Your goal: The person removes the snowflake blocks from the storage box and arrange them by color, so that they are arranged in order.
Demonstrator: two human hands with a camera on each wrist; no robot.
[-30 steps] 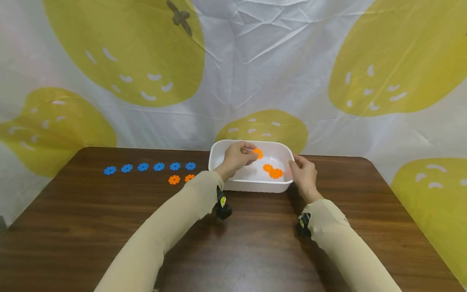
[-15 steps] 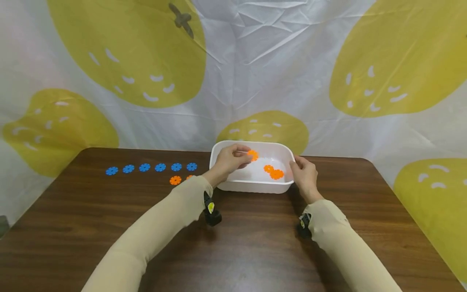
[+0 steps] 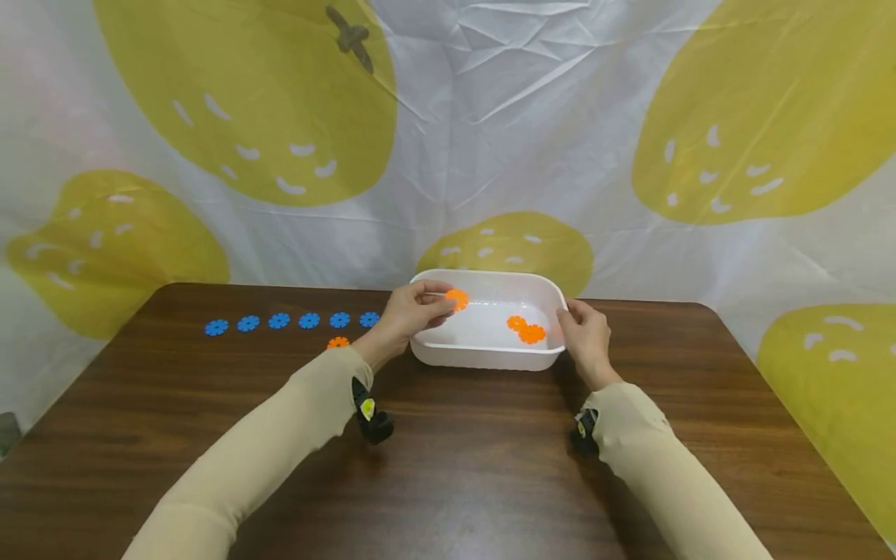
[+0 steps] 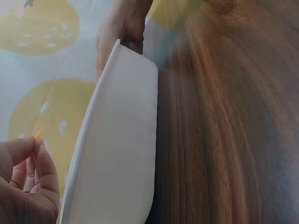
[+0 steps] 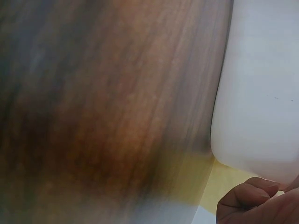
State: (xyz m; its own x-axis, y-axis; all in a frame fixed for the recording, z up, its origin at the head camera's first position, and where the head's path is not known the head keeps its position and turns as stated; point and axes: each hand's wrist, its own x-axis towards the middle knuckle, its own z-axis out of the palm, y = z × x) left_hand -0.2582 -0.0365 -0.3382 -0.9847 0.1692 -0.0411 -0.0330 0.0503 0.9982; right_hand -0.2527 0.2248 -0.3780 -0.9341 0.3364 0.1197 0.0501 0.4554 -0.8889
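Observation:
My left hand [image 3: 413, 313] pinches an orange notched plastic disc [image 3: 458, 299] between thumb and fingers, over the left end of a white plastic basin [image 3: 483, 358]. In the left wrist view the disc [image 4: 40, 132] appears edge-on at the fingertips, above the basin rim. Two more orange discs [image 3: 532, 334] lie inside the basin, toward its right, one overlapping the other. At the right end, my right hand [image 3: 586, 338] holds the basin by its rim, thumb at the wall; the right wrist view shows the curled fingers [image 5: 250, 193] at the basin's edge.
A row of several blue notched discs [image 3: 278, 320] lies on the brown wooden table [image 3: 448, 467] left of the basin. In front of that row an orange disc [image 3: 338, 342] shows, partly covered by the left sleeve. A fruit-printed cloth [image 3: 448, 155] hangs behind the table.
My left hand has moved left with the orange disc, from the basin's middle to its left end. The sleeve now covers more of the orange discs on the table. My right hand stays put.

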